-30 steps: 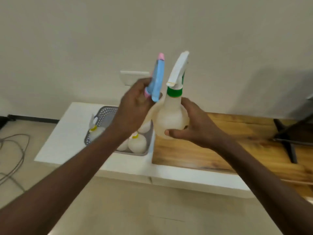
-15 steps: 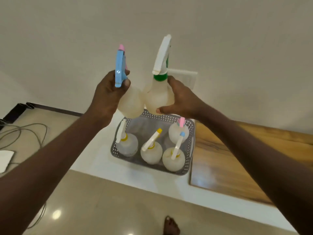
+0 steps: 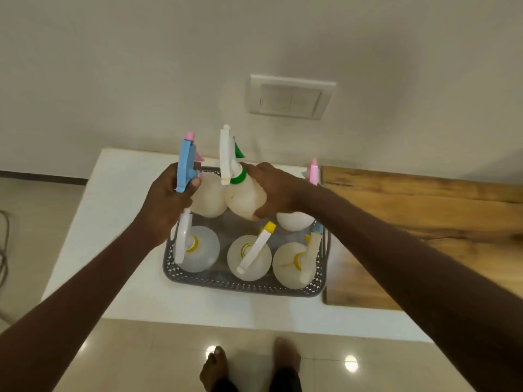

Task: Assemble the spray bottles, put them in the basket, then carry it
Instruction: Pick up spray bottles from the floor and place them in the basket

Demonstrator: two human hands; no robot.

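A grey mesh basket (image 3: 246, 287) stands on the white table (image 3: 113, 210) and holds several assembled spray bottles. My left hand (image 3: 167, 205) grips a bottle with a blue and pink spray head (image 3: 185, 165) by its trigger, just above the basket's back left corner. My right hand (image 3: 276, 190) grips a bottle with a white head and green collar (image 3: 243, 199) by its round body. The two held bottles touch side by side over the basket's back row. A pink-headed bottle (image 3: 295, 220) in the back right is partly hidden by my right forearm.
A wooden board (image 3: 424, 222) lies on the table right of the basket, touching it. A wall switch plate (image 3: 291, 97) is behind. My bare feet (image 3: 218, 369) stand on the glossy tiled floor in front of the table. Cables lie on the floor at far left.
Both hands have come down with their bottles, from well above the basket to just over its back row. My view has tilted down onto the basket.
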